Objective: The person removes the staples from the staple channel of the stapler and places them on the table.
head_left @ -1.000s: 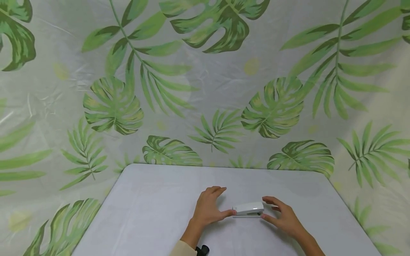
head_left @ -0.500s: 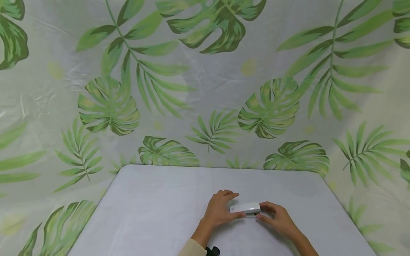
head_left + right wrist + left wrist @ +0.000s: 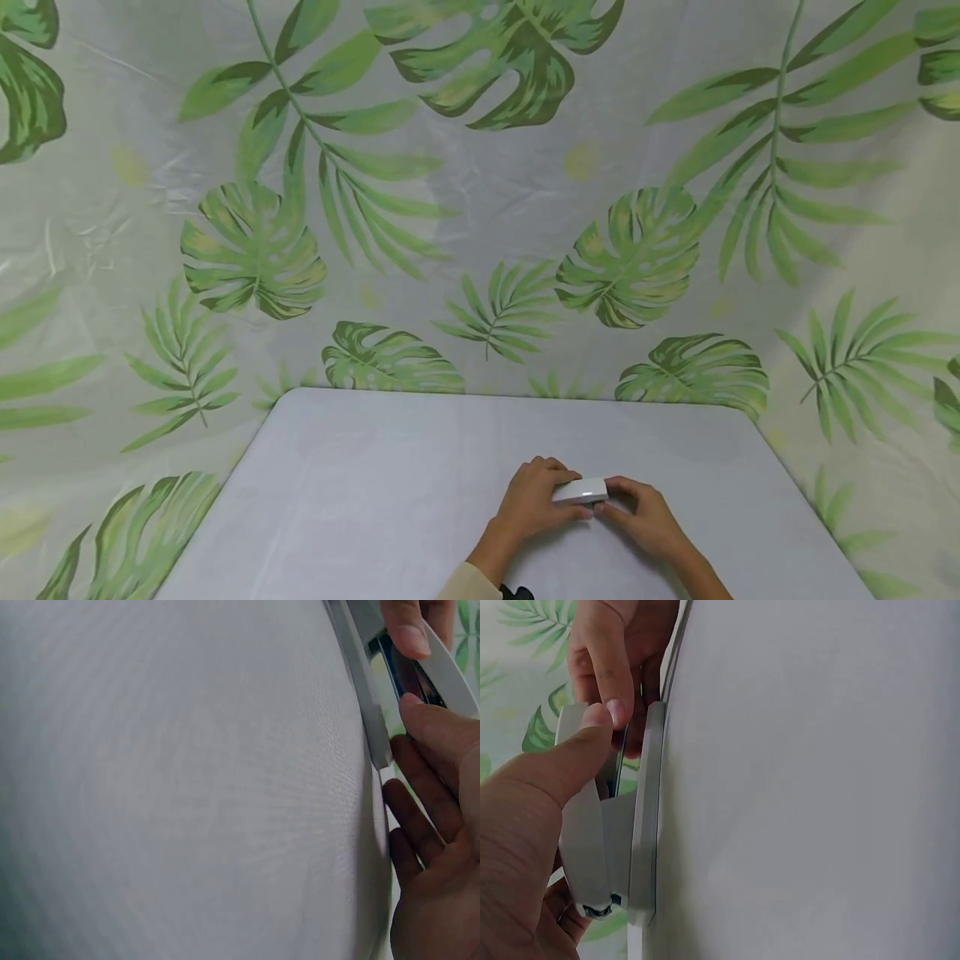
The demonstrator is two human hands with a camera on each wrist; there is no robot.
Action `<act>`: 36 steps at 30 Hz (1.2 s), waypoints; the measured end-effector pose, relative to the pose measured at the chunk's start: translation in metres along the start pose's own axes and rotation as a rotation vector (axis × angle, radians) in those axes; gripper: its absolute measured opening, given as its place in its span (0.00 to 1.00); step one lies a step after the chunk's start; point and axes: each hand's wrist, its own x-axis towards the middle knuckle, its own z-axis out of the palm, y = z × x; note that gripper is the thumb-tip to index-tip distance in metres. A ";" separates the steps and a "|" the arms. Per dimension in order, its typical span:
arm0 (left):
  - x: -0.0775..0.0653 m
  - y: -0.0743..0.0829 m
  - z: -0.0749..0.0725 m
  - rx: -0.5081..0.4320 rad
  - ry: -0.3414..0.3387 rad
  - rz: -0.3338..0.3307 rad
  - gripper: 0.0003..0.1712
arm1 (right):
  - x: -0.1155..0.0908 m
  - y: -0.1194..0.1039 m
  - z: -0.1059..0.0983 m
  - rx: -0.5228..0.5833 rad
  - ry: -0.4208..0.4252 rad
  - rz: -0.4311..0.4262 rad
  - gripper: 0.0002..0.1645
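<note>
White stapler (image 3: 586, 490) on table (image 3: 360, 475), nearer right edge than left — left hand (image 3: 534, 498) gripping its body, right hand (image 3: 647, 518) pinching its front end — probably light, rigid, slick, best held by the sides.

- Stapler (image 3: 587, 491) on the desk (image 3: 405, 467), right of the desk's middle.
- Left hand (image 3: 536, 502) at the stapler's left end.
- Right hand (image 3: 643, 515) at the stapler's right end.
- Backdrop (image 3: 495, 225) behind the desk.
</note>
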 end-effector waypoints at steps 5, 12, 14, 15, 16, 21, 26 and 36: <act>0.003 0.007 0.002 0.013 0.024 0.016 0.30 | 0.000 0.003 0.002 -0.018 0.021 -0.048 0.17; 0.005 0.017 0.001 0.044 0.088 0.025 0.24 | 0.003 0.000 0.003 -0.011 0.023 -0.020 0.17; 0.005 0.019 0.000 0.054 0.094 0.021 0.23 | 0.004 -0.001 0.004 -0.012 0.026 -0.020 0.17; 0.005 0.020 0.000 0.057 0.094 0.019 0.23 | 0.004 -0.002 0.004 -0.014 0.029 -0.022 0.17; 0.005 0.020 0.000 0.056 0.095 0.021 0.23 | 0.003 -0.002 0.004 -0.015 0.033 -0.027 0.17; 0.005 0.022 0.002 0.066 0.104 0.036 0.23 | 0.001 -0.001 0.004 -0.008 0.059 -0.065 0.17; 0.004 0.023 0.000 0.093 0.124 0.042 0.23 | 0.000 0.004 0.004 -0.009 0.082 -0.092 0.15; 0.002 0.026 -0.012 0.070 0.117 0.004 0.25 | 0.001 0.005 0.003 0.016 0.069 -0.152 0.13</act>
